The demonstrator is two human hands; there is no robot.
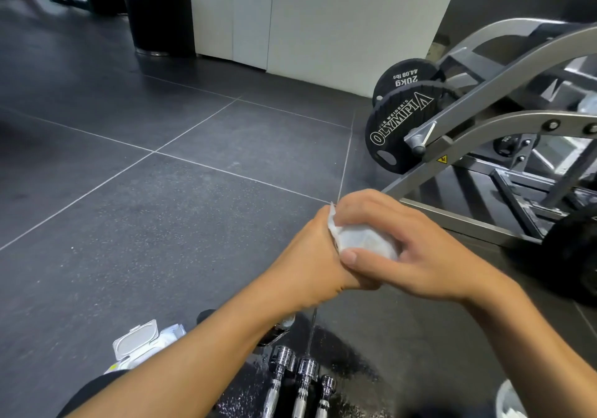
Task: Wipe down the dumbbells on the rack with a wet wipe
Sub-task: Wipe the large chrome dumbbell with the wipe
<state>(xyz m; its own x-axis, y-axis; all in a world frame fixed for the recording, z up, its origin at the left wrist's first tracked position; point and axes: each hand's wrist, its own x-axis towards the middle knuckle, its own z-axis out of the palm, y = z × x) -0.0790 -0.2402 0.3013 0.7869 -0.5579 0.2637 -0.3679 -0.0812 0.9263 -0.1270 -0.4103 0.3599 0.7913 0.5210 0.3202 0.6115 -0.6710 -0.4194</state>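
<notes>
At centre right of frame, wet wipe [365, 240]: white, bunched into a rounded wad between both hands, held above the floor and apart from the weights below.
Right hand [420, 256]: fingers curled over the top of the wad, thumb [350, 257] pressed against its near side, so it grips the wipe.
Left hand [310, 256]: back of hand faces the viewer and one edge of the wipe lies against it; its fingers are on the far side, so their state cannot be told.
Under the wad: hidden; cannot tell whether the wipe is wrapped round anything.
Dumbbells [303, 375]: three chrome ends side by side at bottom centre on a dark, speckled, wet-looking surface; no rack can be made out.
Wipe pack [142, 343]: lower left, lid flipped open.
Progress, by judgement: wipe drawn and in hand, not touching any dumbbell; how many are already cleaned cannot be told, and wiping appears to remain.
Surroundings: weight plates [400, 126] on a grey machine frame [484, 107] at right; white partition [323, 23] at top centre.
</notes>
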